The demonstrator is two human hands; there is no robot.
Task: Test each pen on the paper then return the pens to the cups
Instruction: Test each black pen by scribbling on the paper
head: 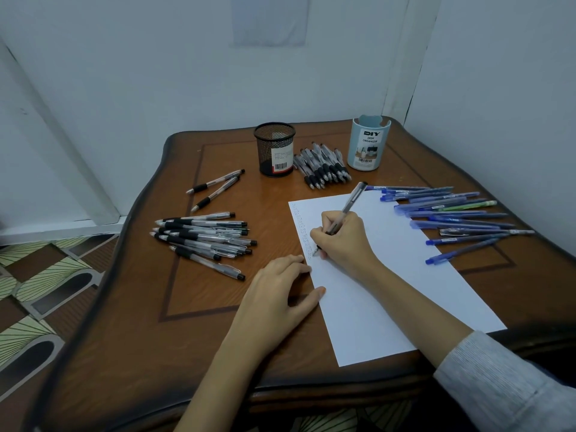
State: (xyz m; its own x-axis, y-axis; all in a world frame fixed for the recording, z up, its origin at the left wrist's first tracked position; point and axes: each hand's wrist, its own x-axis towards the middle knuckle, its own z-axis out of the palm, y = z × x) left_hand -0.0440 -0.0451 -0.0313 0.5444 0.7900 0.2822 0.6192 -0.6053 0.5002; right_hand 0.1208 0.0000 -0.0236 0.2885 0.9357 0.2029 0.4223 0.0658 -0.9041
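A white sheet of paper lies on the wooden table, with a column of small marks down its left edge. My right hand grips a clear black-grip pen, its tip touching the paper near that column. My left hand rests flat, fingers straight, on the paper's left edge and the table. A black mesh cup and a light blue DIY organizer cup stand at the back. I see no pens sticking out of either cup.
Several black-grip pens lie in a pile at the left. Two more pens lie behind that pile. Another pile sits between the cups. Several blue pens lie at the right, partly on the paper. Walls close off the table's back and right.
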